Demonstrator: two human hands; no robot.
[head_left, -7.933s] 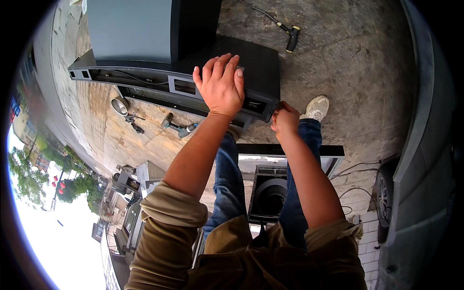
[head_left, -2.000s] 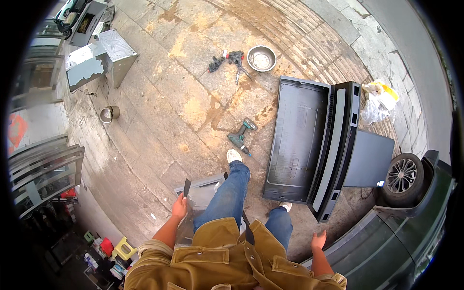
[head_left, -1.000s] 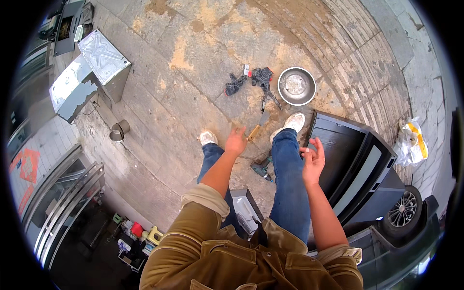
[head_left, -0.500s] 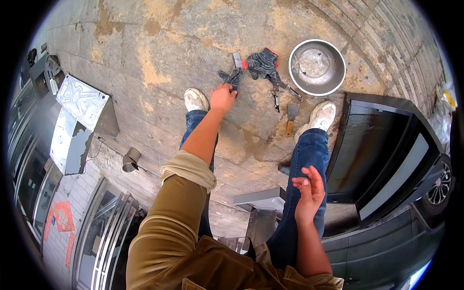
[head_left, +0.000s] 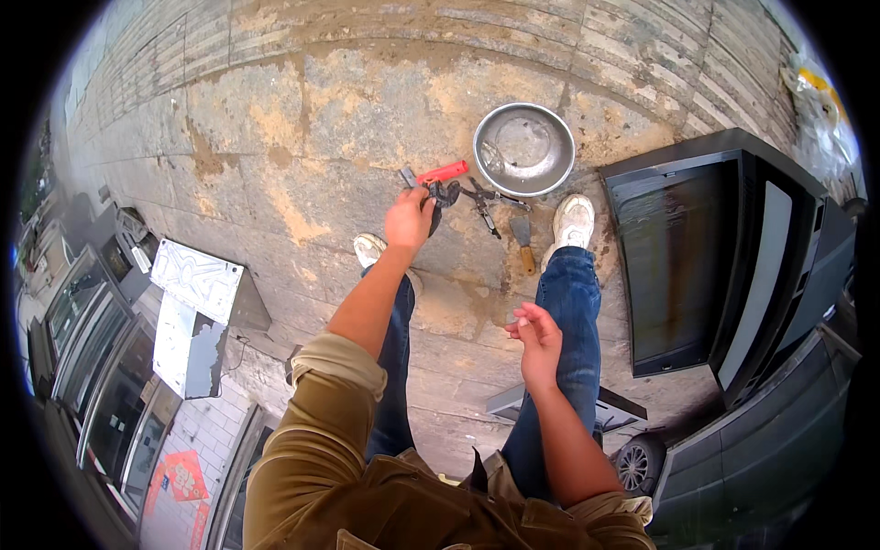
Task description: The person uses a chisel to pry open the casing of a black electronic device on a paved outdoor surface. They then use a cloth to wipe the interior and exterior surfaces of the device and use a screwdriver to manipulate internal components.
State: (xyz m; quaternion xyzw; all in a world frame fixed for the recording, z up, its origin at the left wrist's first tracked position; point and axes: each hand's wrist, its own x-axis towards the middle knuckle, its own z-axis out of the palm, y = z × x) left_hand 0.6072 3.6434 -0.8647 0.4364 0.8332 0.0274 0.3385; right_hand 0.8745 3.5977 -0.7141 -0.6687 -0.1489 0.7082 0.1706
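My left hand (head_left: 410, 220) reaches down to the ground, its fingers closed on dark grey knit gloves (head_left: 446, 193), bunched up beside it. Just beyond lies a hammer-like tool with a red handle (head_left: 443, 172) and a grey metal head. Pliers (head_left: 483, 207) with spread dark handles rest to the right of the gloves. A scraper (head_left: 524, 247) with a wooden handle lies nearer my right shoe. Over my right thigh hovers my right hand (head_left: 539, 348), empty, its fingers loosely bent and apart.
A round metal basin (head_left: 557, 174) stands beyond the tools. At right is a large black-framed appliance with a glass panel (head_left: 674, 266), next to a dark car (head_left: 761, 458). A white metal casing (head_left: 183, 280) stands at left. Plastic wrapping (head_left: 825, 128) lies far right.
My left hand has gathered the gloves off the ground, uncovering the red handle and the pliers. My right hand has shifted slightly left and up. The view has swung.
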